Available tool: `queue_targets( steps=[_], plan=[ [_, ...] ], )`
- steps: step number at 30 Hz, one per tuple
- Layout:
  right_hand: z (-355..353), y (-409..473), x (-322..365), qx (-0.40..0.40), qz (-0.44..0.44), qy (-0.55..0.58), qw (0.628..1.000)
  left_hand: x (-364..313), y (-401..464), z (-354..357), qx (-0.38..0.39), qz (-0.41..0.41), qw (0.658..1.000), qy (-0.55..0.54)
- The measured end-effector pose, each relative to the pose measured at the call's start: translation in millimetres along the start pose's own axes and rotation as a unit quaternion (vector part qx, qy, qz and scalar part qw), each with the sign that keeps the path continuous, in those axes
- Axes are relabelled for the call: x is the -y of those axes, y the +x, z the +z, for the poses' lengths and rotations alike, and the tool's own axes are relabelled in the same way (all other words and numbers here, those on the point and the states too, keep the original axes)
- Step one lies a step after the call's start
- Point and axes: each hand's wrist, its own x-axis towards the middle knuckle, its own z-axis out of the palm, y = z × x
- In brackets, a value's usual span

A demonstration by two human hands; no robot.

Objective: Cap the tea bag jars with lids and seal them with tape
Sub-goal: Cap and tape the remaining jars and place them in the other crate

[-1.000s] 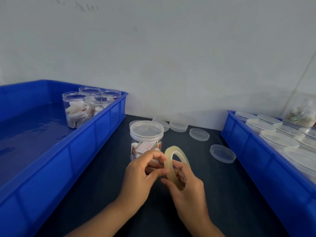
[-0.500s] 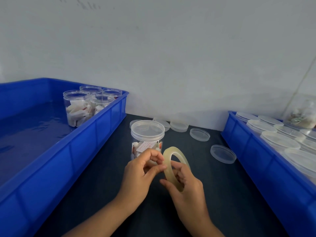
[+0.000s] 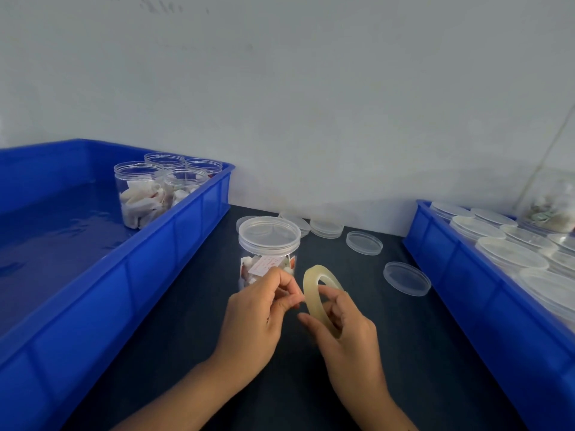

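The dark desk runs back to a pale wall. A large blue bin takes its left side; four uncapped jars of tea bags stand grouped in that bin's far right corner. A second blue bin lines the desk's right edge, filled with lidded containers. Open desk surface lies between the two bins.

A capped jar of tea bags stands on the desk near its middle, just behind the hands. A paper label shows inside it; the print is too small to read. Loose clear lids lie along the desk's far edge and towards the right bin.

The right hand holds the tape roll upright, fingers through its centre, thumb outside. The left hand has its grip pinched at the roll's outer face, thumb against fingertip; whether it has the tape end cannot be told.
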Motion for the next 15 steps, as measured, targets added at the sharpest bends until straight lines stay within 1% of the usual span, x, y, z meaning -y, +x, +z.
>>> queue_targets(
  steps=[6,10,12,15],
  plan=[
    [-9.7,3.4,3.5,0.032,-0.017,-0.044,0.998,-1.3,2.2,-2.7,-0.019,0.011,1.0,0.005],
    [-15.4,8.0,11.4,0.051,-0.02,-0.081,0.995,-2.5,3.7,-5.0,-0.036,0.033,0.999,0.018],
    [-18.3,10.0,12.5,0.048,-0.022,-0.117,0.992,-2.4,4.6,-6.8,-0.031,0.06,0.997,0.043],
    [-22.4,11.1,9.6,0.051,-0.036,-0.154,0.986,-1.4,6.1,-10.7,-0.008,0.122,0.985,0.119]
  ],
)
